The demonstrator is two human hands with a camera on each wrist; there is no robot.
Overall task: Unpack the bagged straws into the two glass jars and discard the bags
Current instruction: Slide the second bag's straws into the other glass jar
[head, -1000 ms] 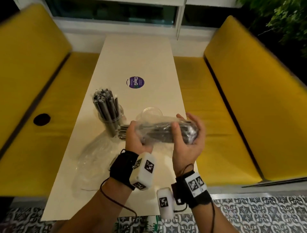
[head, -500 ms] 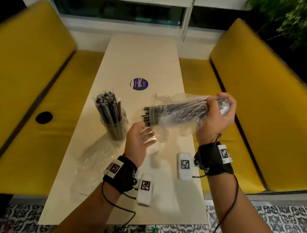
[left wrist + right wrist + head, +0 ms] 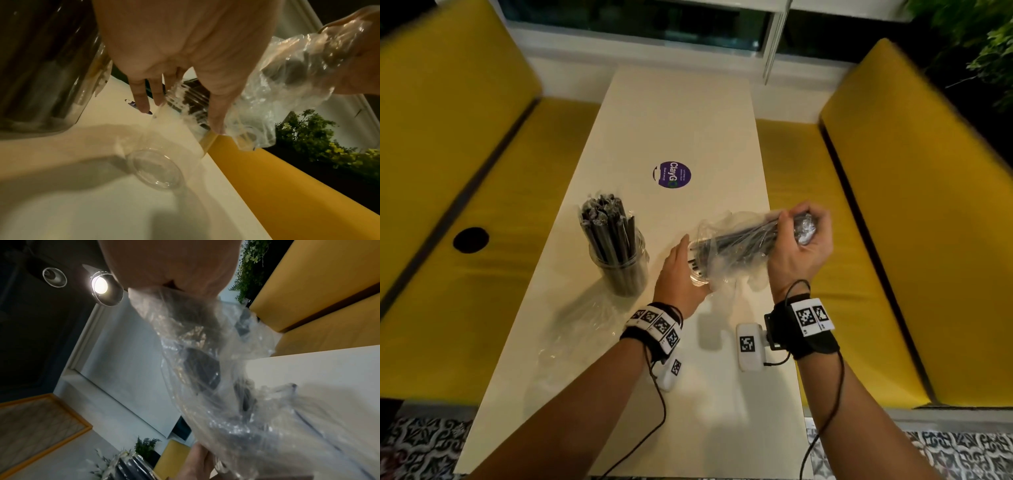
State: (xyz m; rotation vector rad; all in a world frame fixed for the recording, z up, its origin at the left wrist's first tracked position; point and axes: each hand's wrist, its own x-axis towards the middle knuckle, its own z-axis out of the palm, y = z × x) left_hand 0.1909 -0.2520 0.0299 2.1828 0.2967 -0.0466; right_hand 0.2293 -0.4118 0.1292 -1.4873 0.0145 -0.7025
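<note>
My right hand grips the closed end of a clear bag of black straws and holds it slanted down to the left. The bag's open end with the straw tips sits at the mouth of the empty glass jar, which stands near the table's right edge. My left hand holds that jar near its rim, thumb on one side and fingers on the other. In the left wrist view the bag hangs just past my thumb. The other jar stands to the left, packed with upright black straws.
An emptied clear bag lies flat on the white table in front of the full jar. A purple round sticker marks the table's middle. Yellow benches flank the table on both sides.
My right hand has lowered the bag and tipped its open end down into the jar's mouth. My left hand has moved from under the bag onto the empty jar.
</note>
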